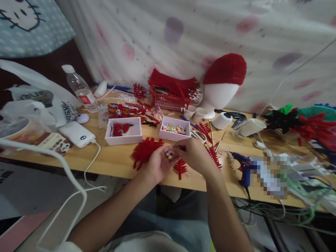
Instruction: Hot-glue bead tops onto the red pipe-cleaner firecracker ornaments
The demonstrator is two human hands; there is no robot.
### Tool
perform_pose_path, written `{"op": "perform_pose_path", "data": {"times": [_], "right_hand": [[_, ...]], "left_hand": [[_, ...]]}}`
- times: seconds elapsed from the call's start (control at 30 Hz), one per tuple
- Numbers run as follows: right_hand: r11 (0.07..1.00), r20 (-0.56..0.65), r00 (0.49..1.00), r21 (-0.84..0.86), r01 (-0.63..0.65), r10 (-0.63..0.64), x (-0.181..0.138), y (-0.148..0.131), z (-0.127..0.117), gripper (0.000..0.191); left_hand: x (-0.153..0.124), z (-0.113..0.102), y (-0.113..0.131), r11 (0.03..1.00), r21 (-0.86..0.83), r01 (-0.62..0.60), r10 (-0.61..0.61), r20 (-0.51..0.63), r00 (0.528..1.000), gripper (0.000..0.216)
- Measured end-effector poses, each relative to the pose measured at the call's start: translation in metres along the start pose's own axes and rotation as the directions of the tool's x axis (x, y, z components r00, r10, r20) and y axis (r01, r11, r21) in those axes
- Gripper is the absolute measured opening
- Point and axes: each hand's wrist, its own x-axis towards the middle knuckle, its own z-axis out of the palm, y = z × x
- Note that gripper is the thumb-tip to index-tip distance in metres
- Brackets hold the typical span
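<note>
My left hand (pixel 159 164) is cupped palm up over the table's front edge. In it lie a few small shiny ornaments (pixel 169 154), pinkish and gold, too small to name exactly. My right hand (pixel 193 154) is bent over that palm, thumb and fingers pinched together at the ornaments; whatever is between its fingertips is hidden. Just behind my hands stands a white box (pixel 175 135) of mixed beads and gems. Fuzzy red chenille pieces (pixel 144 151) lie beside my left hand, and a red leaf-shaped sprig (pixel 180 169) lies between my wrists.
Another white box (pixel 123 140) holds red pieces and pearls. Behind are a red basket (pixel 168 101) of chenille stems and a foam head (pixel 216 94) in a red cap. Scissors (pixel 198 135) and a blue glue gun (pixel 244 168) lie right; a bottle (pixel 81 89) and power bank (pixel 78 134) left.
</note>
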Motion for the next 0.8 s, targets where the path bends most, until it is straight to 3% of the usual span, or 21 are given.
{"op": "perform_pose_path", "data": {"times": [0.07, 0.13, 0.2, 0.27, 0.4, 0.6, 0.8], "right_hand": [[0.998, -0.024, 0.999, -0.06, -0.03, 0.028, -0.001, 0.009, 0.005, 0.026], [0.973, -0.158, 0.979, -0.169, -0.157, 0.13, 0.002, 0.024, 0.001, 0.03], [0.887, -0.276, 0.922, -0.302, -0.35, 0.271, 0.009, 0.044, -0.008, 0.03], [0.777, -0.257, 0.889, -0.434, -0.457, 0.379, 0.016, 0.062, -0.017, 0.029], [0.722, -0.09, 0.894, -0.557, -0.411, 0.44, 0.028, 0.077, -0.015, 0.027], [0.742, -0.041, 0.928, -0.589, -0.321, 0.369, 0.031, 0.065, -0.001, 0.028], [0.749, -0.004, 0.948, -0.612, -0.254, 0.318, 0.031, 0.07, 0.0, 0.028]], "left_hand": [[0.002, 0.0, 0.001, 1.0, 0.01, 0.005, -0.005, 0.007, 1.0, 0.032], [0.002, 0.0, 0.003, 0.999, 0.043, 0.026, -0.026, -0.001, 1.0, 0.034], [0.001, 0.0, 0.005, 0.998, 0.053, 0.037, -0.035, -0.031, 0.999, 0.034], [-0.001, -0.001, 0.007, 0.999, 0.035, 0.03, -0.027, -0.067, 0.997, 0.03], [-0.012, -0.009, 0.004, 0.997, 0.058, 0.058, -0.055, -0.049, 0.997, 0.024], [-0.033, -0.023, -0.01, 0.982, 0.141, 0.125, -0.107, -0.125, 0.986, 0.02], [-0.04, -0.021, -0.013, 0.98, 0.126, 0.153, -0.137, -0.13, 0.982, 0.031]]}}
